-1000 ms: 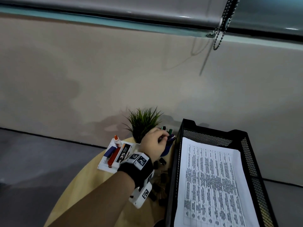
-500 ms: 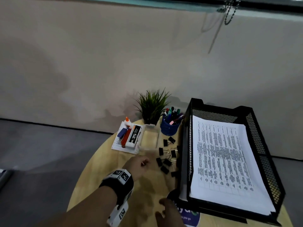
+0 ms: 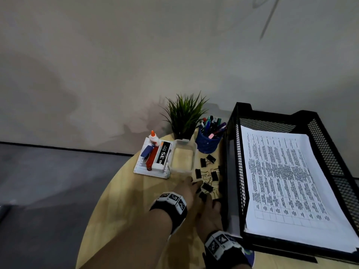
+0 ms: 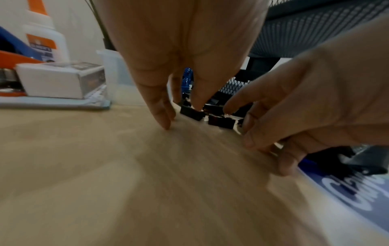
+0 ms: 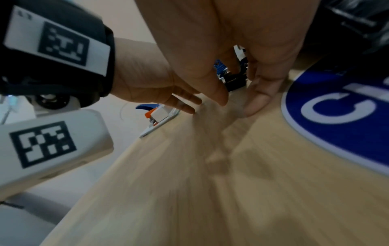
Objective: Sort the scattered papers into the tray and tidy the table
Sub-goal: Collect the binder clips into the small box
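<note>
Where the round, pale wood-grain tabletop (image 3: pixel 120 200) meets the wall, a black wire-mesh tray (image 3: pixel 330 144) sits on its right side, long axis running from the near edge toward the wall. The papers (image 3: pixel 287 183), a flat white stack printed with a dense table, lie inside it, lined up with its length.

Just left of the tray, small black binder clips (image 3: pixel 207 172) with folded wire handles lie scattered, pointing every way. Both hands have come together at the near end of this scatter. The left hand (image 3: pixel 186 189) reaches down with straight, spread fingers (image 4: pixel 162 114), tips touching the wood and one clip, gripping nothing. The right hand (image 3: pixel 210 210) lies beside the tray wall with loosely bent fingers (image 4: pixel 252 133) resting on the tabletop next to the clips; it holds nothing that I can see.

Farther back stand a clear rectangular plastic box (image 3: pixel 182 157), a white ridged tray (image 3: pixel 150 169) carrying a glue bottle (image 3: pixel 153 138), a red stapler and a staples box, a blue woven pen cup (image 3: pixel 207 142) full of markers, and a spiky green potted plant (image 3: pixel 184 113). A glossy blue round sticker (image 5: pixel 336 119) with white lettering lies on the wood near the right hand.
</note>
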`<state>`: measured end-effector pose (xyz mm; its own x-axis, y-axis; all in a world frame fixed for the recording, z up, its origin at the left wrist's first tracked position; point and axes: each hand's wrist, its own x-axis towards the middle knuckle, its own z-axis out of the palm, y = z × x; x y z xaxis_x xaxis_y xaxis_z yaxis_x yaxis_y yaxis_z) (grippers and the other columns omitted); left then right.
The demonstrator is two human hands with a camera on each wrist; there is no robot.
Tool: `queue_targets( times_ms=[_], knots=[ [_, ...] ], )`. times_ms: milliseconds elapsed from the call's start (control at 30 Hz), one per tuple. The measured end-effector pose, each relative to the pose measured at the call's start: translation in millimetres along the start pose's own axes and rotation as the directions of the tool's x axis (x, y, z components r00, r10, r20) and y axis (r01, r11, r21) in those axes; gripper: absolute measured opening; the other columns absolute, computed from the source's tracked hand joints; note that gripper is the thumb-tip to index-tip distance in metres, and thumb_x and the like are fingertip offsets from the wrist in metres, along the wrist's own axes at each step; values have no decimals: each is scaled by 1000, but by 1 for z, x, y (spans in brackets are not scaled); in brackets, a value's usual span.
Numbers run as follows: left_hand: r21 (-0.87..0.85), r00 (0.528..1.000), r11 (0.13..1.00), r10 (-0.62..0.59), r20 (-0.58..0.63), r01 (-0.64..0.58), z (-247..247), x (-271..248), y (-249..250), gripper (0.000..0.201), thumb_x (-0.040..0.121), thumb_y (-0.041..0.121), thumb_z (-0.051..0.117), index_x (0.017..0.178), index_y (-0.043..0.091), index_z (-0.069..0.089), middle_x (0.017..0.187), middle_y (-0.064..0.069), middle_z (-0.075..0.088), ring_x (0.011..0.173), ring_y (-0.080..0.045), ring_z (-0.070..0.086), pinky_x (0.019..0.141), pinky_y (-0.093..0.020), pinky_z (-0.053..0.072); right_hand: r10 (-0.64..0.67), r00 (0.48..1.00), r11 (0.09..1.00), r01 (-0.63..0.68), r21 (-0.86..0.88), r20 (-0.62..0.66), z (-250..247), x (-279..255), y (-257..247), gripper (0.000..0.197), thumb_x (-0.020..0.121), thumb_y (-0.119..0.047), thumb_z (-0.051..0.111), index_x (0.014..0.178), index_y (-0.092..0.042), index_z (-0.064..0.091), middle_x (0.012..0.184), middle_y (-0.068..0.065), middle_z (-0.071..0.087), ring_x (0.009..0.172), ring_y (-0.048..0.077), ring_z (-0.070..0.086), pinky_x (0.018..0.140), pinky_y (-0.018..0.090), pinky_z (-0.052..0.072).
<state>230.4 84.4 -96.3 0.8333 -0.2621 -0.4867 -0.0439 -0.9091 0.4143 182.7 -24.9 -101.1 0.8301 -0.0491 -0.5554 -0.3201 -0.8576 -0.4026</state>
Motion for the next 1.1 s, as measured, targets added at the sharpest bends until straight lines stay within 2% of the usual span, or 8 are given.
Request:
queue_targets(
  times_ms=[67,200,367,500,600,767,933,1100],
  knots=[
    [35,1000,999,-28,1,28,1,1,-1,47,99,30,38,145,20,31,143,-14,31,128,-34,37,109,-39,33,-8,1000,1000,8,-14,-7,1,1,-1,55,95,-15,40,145,-18,19,139,14,29,120,33,48,96,35,42],
    [128,991,987,-89,-98,101,4,-3,-6,42,94,10,47,135,11,42,138,-17,36,123,-34,42,100,-39,39,2,997,1000,-4,-25,-71,6,2,0,33,95,-13,39,127,-13,36,132,12,37,115,29,50,93,34,42],
    [151,991,980,-130,-20,132,11,-7,-21,42,95,6,39,137,8,39,141,-15,33,125,-33,38,102,-38,37,-20,999,998,19,-59,-30,4,6,-1,26,95,-18,42,121,-15,41,129,12,40,113,29,50,93,32,43],
    [106,997,994,0,-81,9,9,-24,-28,44,96,5,38,139,9,34,139,-13,36,126,-28,37,104,-34,34,-6,1000,999,6,-47,-7,2,5,-2,26,94,-15,40,120,-16,43,129,11,39,111,29,52,91,32,45],
    [-122,963,990,42,-267,-77,-3,-41,-33,39,98,16,40,137,16,37,139,-2,38,125,-17,39,105,-25,32,-6,1000,999,6,-37,9,0,3,-2,28,95,-14,41,123,-16,42,130,11,39,113,29,52,95,32,44],
    [-308,807,951,-173,-565,-11,-45,-28,-41,28,95,17,48,123,16,48,126,-2,48,113,-16,48,95,-25,40,-15,1000,998,16,53,-7,-5,0,-11,34,96,-11,41,129,-18,42,135,9,37,119,27,49,96,30,41],
    [-234,840,965,-220,-496,115,-53,-9,-45,30,96,22,47,124,13,51,128,-4,46,116,-22,48,94,-31,41,-126,980,974,151,170,-153,-20,5,-41,38,90,1,41,124,-15,46,134,6,38,119,26,48,96,32,41],
    [-321,813,946,-224,-537,48,-45,-18,-52,28,96,25,47,121,16,53,125,1,49,113,-18,51,95,-30,44,-209,940,945,265,191,-269,-41,26,-78,32,92,-5,46,123,-14,48,131,8,40,114,24,48,87,27,37]
  ],
)
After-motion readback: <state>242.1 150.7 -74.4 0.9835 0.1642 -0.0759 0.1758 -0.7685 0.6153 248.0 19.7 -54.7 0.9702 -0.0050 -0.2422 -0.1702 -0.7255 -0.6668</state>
